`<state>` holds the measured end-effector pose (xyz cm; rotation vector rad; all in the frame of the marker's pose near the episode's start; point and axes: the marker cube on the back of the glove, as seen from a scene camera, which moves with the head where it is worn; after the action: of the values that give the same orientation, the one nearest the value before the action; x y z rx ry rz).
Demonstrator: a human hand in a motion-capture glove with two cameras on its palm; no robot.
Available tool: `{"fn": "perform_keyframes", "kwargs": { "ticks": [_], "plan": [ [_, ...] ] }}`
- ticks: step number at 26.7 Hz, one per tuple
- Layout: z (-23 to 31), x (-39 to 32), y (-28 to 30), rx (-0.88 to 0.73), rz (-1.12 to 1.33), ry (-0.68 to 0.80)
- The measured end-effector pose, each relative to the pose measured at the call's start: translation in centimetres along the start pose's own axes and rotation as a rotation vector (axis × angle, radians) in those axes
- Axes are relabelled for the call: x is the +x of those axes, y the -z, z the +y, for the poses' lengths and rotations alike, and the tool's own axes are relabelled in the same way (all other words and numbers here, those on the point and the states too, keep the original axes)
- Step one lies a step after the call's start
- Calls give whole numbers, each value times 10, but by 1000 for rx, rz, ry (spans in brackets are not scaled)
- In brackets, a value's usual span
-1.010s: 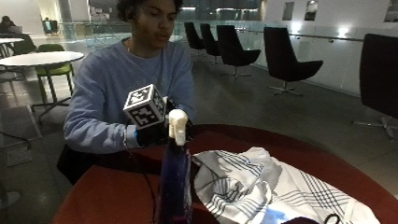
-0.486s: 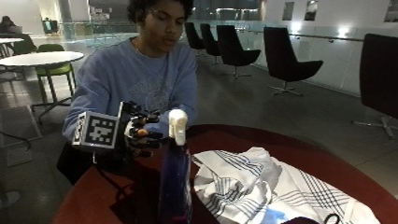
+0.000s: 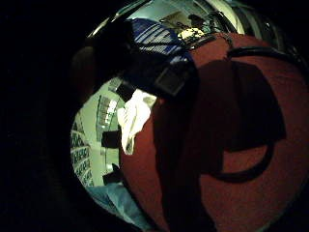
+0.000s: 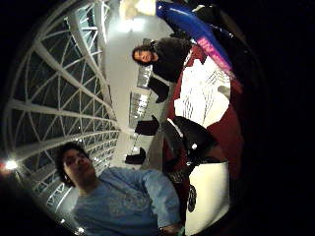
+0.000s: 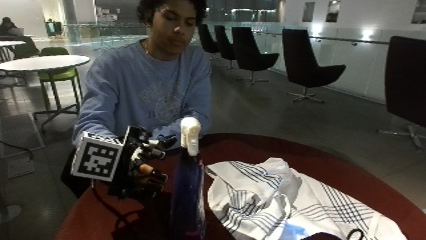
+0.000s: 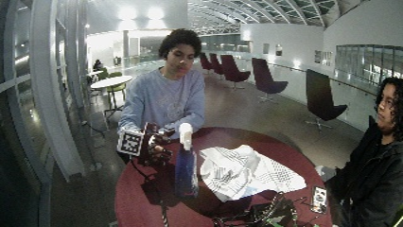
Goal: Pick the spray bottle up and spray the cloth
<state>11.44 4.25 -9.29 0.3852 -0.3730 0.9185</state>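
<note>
A tall dark blue spray bottle (image 5: 188, 192) with a white nozzle (image 5: 190, 134) stands upright on the round red table (image 5: 253, 146), in front of the seated person. Just right of it lies a crumpled white cloth (image 5: 279, 200) with dark stripes. My gloved right hand (image 5: 145, 167) hovers left of the bottle at about mid-height, a short gap away, fingers loosely curled and holding nothing. The wide outside view shows the same layout: hand (image 6: 155, 146), bottle (image 6: 186, 172), cloth (image 6: 245, 172). In the thumb side palm view, the bottle (image 4: 197, 29) and cloth (image 4: 202, 93) sit off to one side.
A phone (image 6: 319, 198) and a tangle of cables (image 6: 264, 215) lie near the table's front right edge. Black chairs (image 5: 303, 65) and a small white table (image 5: 43, 62) stand well behind the person.
My right hand has moved from beside the bottle's nozzle leftward and down, away from the bottle. Bottle and cloth have stayed in place.
</note>
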Motion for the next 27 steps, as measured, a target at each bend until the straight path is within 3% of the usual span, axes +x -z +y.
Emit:
{"fn": "perform_keyframes", "kwargs": {
  "ticks": [8,19,27],
  "plan": [
    [-67,11,-20,13,49,-64],
    [-88,32,-46,67,101,7],
    [-84,6,-44,-99,-6,98]
  ]
}}
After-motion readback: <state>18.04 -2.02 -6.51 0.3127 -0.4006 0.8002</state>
